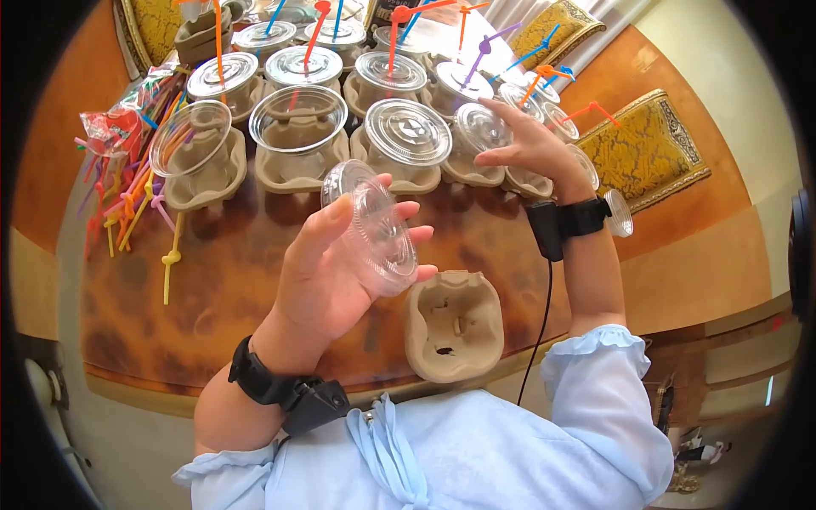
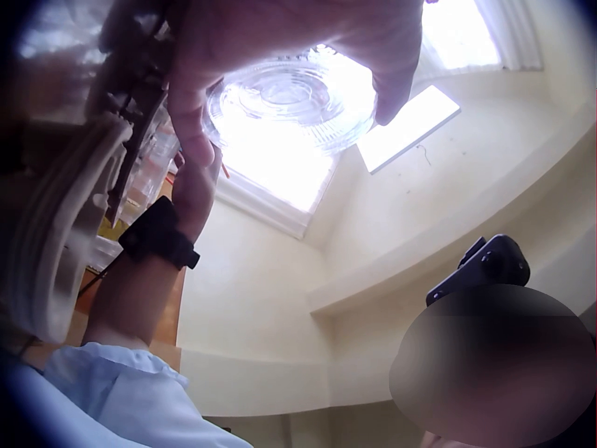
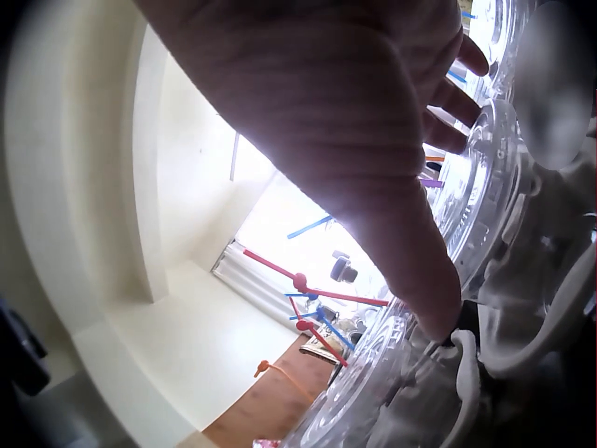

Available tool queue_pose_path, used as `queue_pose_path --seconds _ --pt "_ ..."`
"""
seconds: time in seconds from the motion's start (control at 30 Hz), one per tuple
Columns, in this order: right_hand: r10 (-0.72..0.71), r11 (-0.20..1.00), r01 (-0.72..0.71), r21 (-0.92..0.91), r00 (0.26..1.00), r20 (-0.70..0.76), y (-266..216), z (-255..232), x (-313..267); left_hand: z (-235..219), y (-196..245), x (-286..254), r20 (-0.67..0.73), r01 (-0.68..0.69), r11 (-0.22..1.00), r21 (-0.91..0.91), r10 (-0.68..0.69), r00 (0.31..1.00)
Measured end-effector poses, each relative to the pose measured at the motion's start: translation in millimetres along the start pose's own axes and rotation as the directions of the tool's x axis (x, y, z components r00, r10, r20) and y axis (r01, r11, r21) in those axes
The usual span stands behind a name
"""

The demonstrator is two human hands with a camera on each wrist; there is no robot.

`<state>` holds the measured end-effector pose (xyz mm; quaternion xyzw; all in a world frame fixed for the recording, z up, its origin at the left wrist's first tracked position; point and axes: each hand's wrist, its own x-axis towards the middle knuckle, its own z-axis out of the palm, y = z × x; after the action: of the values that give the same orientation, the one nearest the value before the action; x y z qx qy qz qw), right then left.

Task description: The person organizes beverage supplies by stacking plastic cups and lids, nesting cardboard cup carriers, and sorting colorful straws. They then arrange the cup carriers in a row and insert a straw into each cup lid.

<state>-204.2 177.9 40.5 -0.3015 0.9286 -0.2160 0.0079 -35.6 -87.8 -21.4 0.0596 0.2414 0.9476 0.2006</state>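
My left hand [image 1: 319,276] holds a clear plastic lid [image 1: 371,225], tilted on edge, between thumb and fingers above the table. The lid [image 2: 289,103] catches bright window light in the left wrist view. My right hand [image 1: 544,149] reaches over the front right cups with fingers spread, close to a lidded cup's lid [image 1: 483,127]. The thumb [image 3: 424,271] lies right by the lids in the right wrist view. Left of that cup stands another with a flat lid [image 1: 408,132]. Two front cups, one in the middle [image 1: 297,119] and one at left [image 1: 191,140], show open rims.
A pulp cup carrier [image 1: 455,327] lies at the table's near edge. Further back, several lidded cups in carriers hold bent straws [image 1: 307,38]. Colourful straws [image 1: 136,200] lie piled at left. A black cable [image 1: 544,314] hangs from the right wrist.
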Motion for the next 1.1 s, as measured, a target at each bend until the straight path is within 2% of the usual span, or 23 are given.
queue_pose_path --seconds 0.1,0.2,0.3,0.5,0.7,0.8,1.0,1.1 --pt "-0.003 1.000 0.004 -0.019 0.999 0.046 -8.9 -4.1 0.4 0.3 1.1 0.3 0.004 -0.005 1.000 -0.004 0.005 1.000" --pt "0.079 0.997 -0.080 0.004 0.992 0.094 -20.2 -8.7 -1.0 0.8 2.0 -0.1 0.012 -0.006 1.000 -0.012 0.006 1.000" --pt "0.053 0.996 -0.057 0.066 0.997 0.059 -16.6 -7.9 -2.1 0.8 2.7 -0.7 0.021 -0.008 1.000 -0.013 0.009 1.000" --pt "0.083 0.996 -0.084 0.014 0.995 0.054 -12.2 -3.4 -3.7 -0.1 2.3 -1.9 0.035 -0.006 0.999 -0.047 0.007 0.999" --pt "0.051 0.996 -0.054 -0.071 0.998 -0.040 -10.2 11.1 -4.5 2.3 2.6 -3.3 0.005 -0.003 0.997 -0.080 0.004 1.000" --pt "-0.090 0.963 0.043 -0.266 0.982 -0.169 -9.6 21.6 -12.9 3.6 3.1 -3.5 -0.008 -0.006 0.995 -0.097 0.005 1.000" --pt "-0.220 0.937 0.107 -0.334 0.922 -0.319 -19.3 37.8 -23.5 5.2 3.5 -4.1 0.001 -0.006 0.995 -0.095 0.006 1.000" --pt "-0.311 0.886 0.150 -0.439 0.895 -0.319 -17.8 42.4 -24.0 4.1 3.4 -3.8 0.018 -0.008 0.995 -0.104 0.010 1.000"
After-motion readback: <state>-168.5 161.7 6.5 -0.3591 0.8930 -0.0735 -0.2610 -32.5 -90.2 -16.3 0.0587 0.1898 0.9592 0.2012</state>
